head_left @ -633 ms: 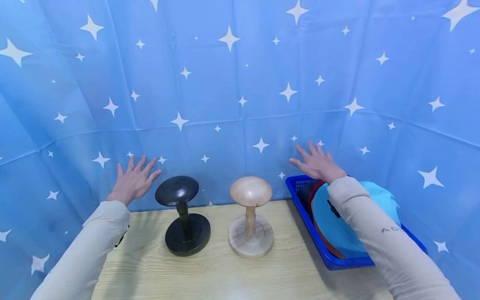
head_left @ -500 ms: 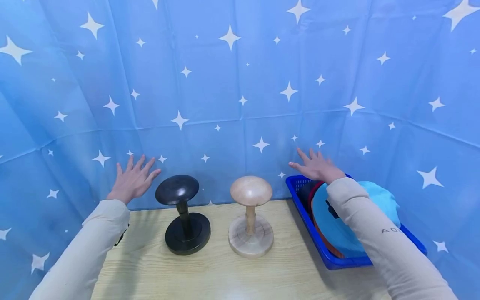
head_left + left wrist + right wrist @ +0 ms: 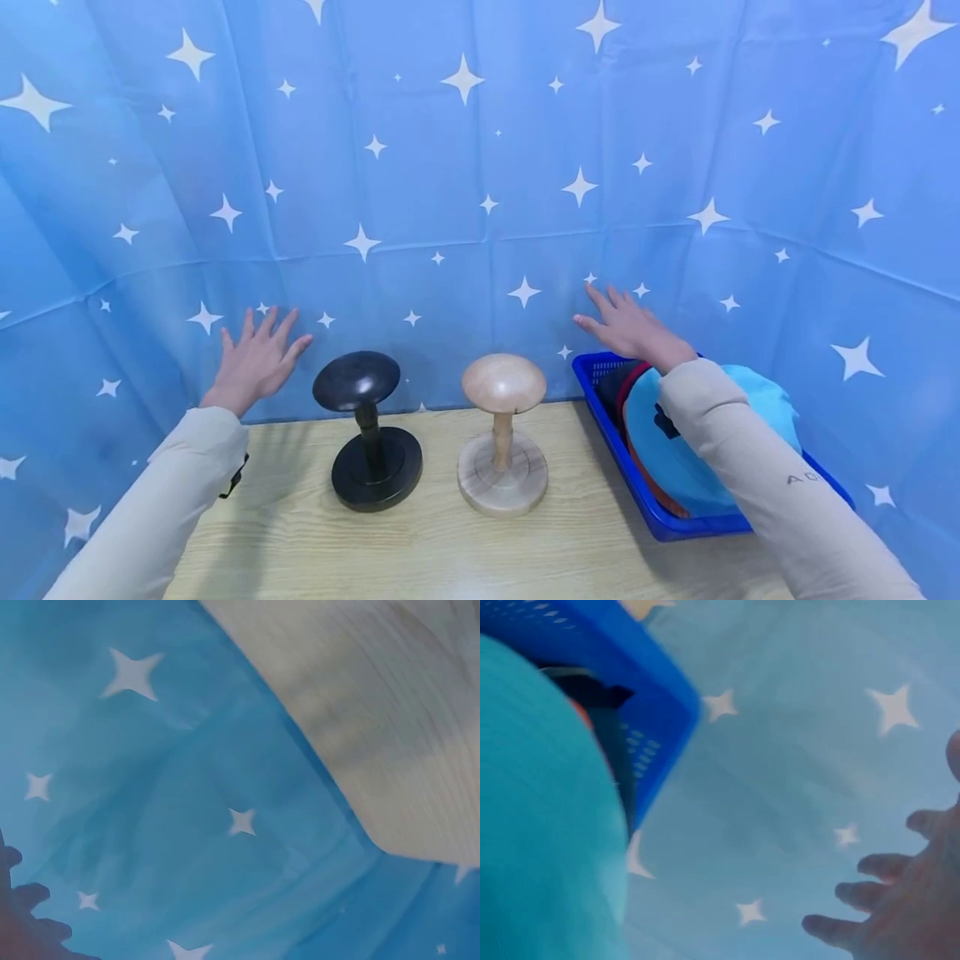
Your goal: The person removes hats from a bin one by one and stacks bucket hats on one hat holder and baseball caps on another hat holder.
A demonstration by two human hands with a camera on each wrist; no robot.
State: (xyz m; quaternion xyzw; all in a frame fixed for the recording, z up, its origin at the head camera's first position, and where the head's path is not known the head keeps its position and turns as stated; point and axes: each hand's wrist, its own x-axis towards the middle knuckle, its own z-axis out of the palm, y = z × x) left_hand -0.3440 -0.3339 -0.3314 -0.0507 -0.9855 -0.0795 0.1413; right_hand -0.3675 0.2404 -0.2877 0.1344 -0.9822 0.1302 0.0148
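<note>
My left hand [image 3: 253,364] hovers with fingers spread, left of a black mushroom-shaped stand [image 3: 377,467], apart from it and holding nothing. Beside that stand is a pale wooden one [image 3: 502,472] of the same shape, a domed top on a post and round base. My right hand [image 3: 633,327] is held over the back of a blue plastic basket [image 3: 651,521], fingers extended and nothing in them. In the basket lie what look like stacked hats, a light blue one [image 3: 675,467] on top; my right sleeve hides part of them. Both wrist views show only fingers at their edges.
The light wooden table [image 3: 420,550] carries both stands and the basket. A blue cloth with white stars [image 3: 420,167] hangs behind the table and along both sides, close to the hands.
My left hand has drifted slightly to the left, away from the black stand. The right hand has shifted a little upward. Stands and basket stay where they were.
</note>
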